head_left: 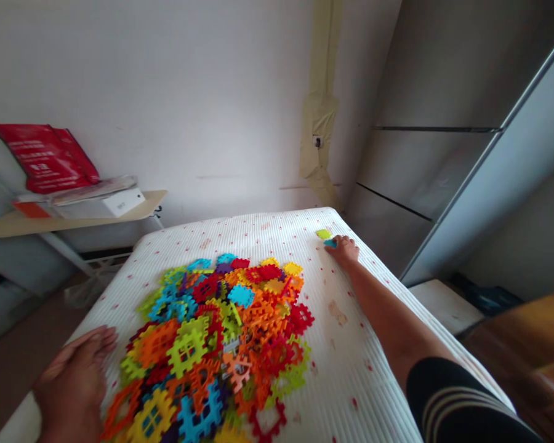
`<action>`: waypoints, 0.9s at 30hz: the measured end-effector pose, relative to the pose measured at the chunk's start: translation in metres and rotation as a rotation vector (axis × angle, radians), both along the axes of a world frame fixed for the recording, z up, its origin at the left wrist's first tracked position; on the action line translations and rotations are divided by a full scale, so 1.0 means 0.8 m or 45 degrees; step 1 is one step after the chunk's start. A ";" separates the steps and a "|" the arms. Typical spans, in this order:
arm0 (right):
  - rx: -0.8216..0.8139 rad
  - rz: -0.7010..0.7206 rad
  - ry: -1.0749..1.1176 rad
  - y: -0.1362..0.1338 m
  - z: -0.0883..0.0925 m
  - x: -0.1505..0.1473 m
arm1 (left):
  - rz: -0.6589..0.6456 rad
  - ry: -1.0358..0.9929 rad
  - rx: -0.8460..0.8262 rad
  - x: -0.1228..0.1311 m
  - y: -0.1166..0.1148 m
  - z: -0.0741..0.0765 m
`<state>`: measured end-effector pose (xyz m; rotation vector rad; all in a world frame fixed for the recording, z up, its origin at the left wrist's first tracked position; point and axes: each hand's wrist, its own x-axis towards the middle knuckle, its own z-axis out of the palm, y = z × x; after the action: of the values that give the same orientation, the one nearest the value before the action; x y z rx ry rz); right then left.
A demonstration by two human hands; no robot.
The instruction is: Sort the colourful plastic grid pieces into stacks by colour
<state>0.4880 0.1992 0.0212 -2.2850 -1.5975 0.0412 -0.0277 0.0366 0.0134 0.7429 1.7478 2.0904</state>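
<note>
A large heap of colourful interlocking plastic tiles [253, 317] covers the middle and front of the cloth-covered table [337, 369]. My right hand [346, 251] reaches to the far right of the tabletop, its fingers closed on a blue tile [331, 243]. Just beyond that lies a yellow-green tile [324, 234], apart from the heap. At the lower left, my left hand [80, 375] rests beside the heap with loosely stretched fingers and no tile in it. Among the heaped pieces are a green window-shaped tile [188, 347] and a light blue square tile [241, 296].
Against the back wall at left, a wooden shelf [154, 202] bears a white box [122, 203] and a red bag [46, 159]. A grey cabinet [425, 135] stands close along the right side. A taped wall socket [317, 141] is behind the table.
</note>
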 end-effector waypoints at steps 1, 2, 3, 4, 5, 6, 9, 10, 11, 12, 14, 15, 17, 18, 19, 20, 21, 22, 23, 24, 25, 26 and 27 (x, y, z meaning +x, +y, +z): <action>0.004 0.003 0.005 0.000 -0.001 0.000 | 0.007 -0.071 0.008 0.002 0.000 0.002; 0.009 0.006 0.009 0.000 -0.002 0.000 | 0.010 -0.140 0.020 0.003 0.000 0.004; 0.010 0.009 0.008 0.000 -0.004 0.000 | 0.003 -0.193 0.031 0.004 0.000 0.005; 0.022 0.013 0.008 -0.001 -0.007 0.000 | -0.014 -0.209 0.037 0.004 0.001 0.005; 0.059 0.011 0.024 -0.001 -0.009 0.001 | -0.019 -0.211 0.041 0.003 0.001 0.004; 0.139 0.000 0.078 -0.002 -0.012 0.002 | -0.015 -0.203 0.042 0.001 0.002 0.002; 0.481 -0.093 0.370 -0.004 -0.019 0.011 | 0.008 -0.165 0.051 -0.007 0.006 -0.007; 0.564 -0.130 0.459 -0.005 -0.020 0.015 | 0.010 -0.163 0.054 -0.009 0.007 -0.010; 0.606 -0.159 0.517 -0.007 -0.021 0.019 | 0.008 -0.169 0.059 -0.011 0.008 -0.013; 0.619 -0.178 0.550 -0.010 -0.021 0.023 | 0.000 -0.179 0.067 -0.013 0.008 -0.015; 0.618 -0.182 0.595 -0.020 -0.021 0.027 | -0.013 -0.193 0.093 -0.016 0.009 -0.017; 0.616 -0.168 0.621 -0.026 -0.022 0.027 | -0.019 -0.206 0.110 -0.016 0.008 -0.017; 0.597 -0.106 0.666 -0.042 -0.023 0.023 | -0.037 -0.239 0.140 -0.015 0.007 -0.015; 0.579 -0.059 0.686 -0.050 -0.025 0.019 | -0.043 -0.258 0.149 -0.015 0.006 -0.015; 0.557 -0.009 0.703 -0.058 -0.026 0.015 | -0.043 -0.271 0.155 -0.013 0.005 -0.014; 0.535 0.039 0.719 -0.065 -0.027 0.012 | -0.043 -0.276 0.159 -0.011 0.004 -0.013; 0.516 0.082 0.729 -0.072 -0.028 0.008 | -0.038 -0.271 0.163 -0.009 0.002 -0.012; 0.501 0.118 0.730 -0.078 -0.029 0.006 | -0.035 -0.264 0.167 -0.007 0.000 -0.011; 0.491 0.146 0.722 -0.082 -0.029 0.004 | -0.038 -0.256 0.172 -0.004 -0.003 -0.011; 0.485 0.164 0.711 -0.086 -0.029 0.002 | -0.047 -0.253 0.180 0.000 -0.007 -0.011; 0.478 0.177 0.699 -0.089 -0.029 0.001 | -0.058 -0.248 0.189 0.003 -0.011 -0.010; 0.470 0.186 0.689 -0.091 -0.028 0.000 | -0.064 -0.244 0.196 0.007 -0.015 -0.010; 0.460 0.191 0.684 -0.093 -0.027 -0.001 | -0.071 -0.242 0.202 0.010 -0.020 -0.010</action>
<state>0.4874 0.1250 -0.0007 -1.6911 -1.3525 0.3438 -0.0196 0.0208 0.0058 0.6036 1.4598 2.2011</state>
